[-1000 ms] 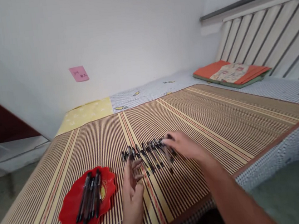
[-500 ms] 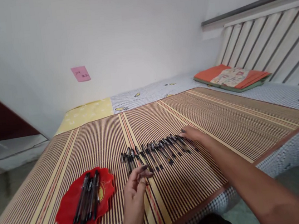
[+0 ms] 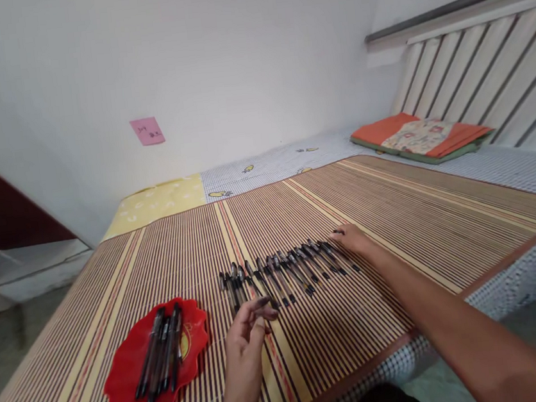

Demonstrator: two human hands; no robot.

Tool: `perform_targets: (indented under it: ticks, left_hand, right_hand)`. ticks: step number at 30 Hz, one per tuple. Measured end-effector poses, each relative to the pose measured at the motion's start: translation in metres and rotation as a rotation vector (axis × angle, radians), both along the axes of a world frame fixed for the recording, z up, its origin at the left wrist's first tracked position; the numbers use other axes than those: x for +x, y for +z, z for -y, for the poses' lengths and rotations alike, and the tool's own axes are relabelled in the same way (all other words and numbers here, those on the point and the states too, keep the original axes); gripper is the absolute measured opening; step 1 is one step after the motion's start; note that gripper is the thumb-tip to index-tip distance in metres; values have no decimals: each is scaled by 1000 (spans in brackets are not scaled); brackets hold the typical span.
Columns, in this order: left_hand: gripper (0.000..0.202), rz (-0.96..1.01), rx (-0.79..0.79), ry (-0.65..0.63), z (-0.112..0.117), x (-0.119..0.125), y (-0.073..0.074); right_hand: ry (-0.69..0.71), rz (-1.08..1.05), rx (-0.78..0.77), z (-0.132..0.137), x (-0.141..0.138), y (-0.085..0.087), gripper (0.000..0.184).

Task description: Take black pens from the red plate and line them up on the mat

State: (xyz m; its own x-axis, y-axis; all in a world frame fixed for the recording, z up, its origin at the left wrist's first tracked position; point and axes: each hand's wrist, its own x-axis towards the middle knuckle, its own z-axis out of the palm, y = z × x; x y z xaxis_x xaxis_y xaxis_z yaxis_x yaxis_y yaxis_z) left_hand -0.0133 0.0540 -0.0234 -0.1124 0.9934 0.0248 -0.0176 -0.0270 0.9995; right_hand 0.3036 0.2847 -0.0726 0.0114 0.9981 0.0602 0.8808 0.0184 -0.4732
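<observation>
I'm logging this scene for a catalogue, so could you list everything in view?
Checked bedsheet: one, grey-white with yellow prints, showing at the far and right edges.
Striped bamboo mat: one, brown and tan, over the bedsheet.
Row of black pens: well over ten, black, side by side mid-mat.
Red scalloped plastic plate: one, red, mat's near left.
Bundle of black pens: about five, black, on the plate.
Yellow cloth: one, yellow, beyond the mat.
Folded cushion: one, orange and green, far right.
Pink paper note: one, pink, on the white wall.
Slatted headboard: one, pale, far right.
Left hand: one, fingers curled by the row's left end.
Right hand: one, flat at the row's right end.
</observation>
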Motion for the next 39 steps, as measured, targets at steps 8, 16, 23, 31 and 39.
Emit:
perform_targets:
  ticks: [8, 16, 23, 31, 39]
  left_hand:
    - [32, 2, -17, -28, 1, 0, 0]
    - [29, 34, 3, -35, -1, 0, -7]
    - [30, 53, -7, -37, -2, -1, -7]
    - [30, 76, -20, -89, -1, 5, -9]
    - [25, 68, -12, -98, -4, 6, -14]
  right_hand:
    - [20, -10, -35, 4, 7, -3, 22]
    - [6, -42, 21, 8, -7, -13, 23]
    - [-39, -12, 108, 12, -7, -15, 29]
    - [-20, -48, 109, 13, -13, -17, 28]
    - [-98, -139, 209, 29, -15, -3, 29]
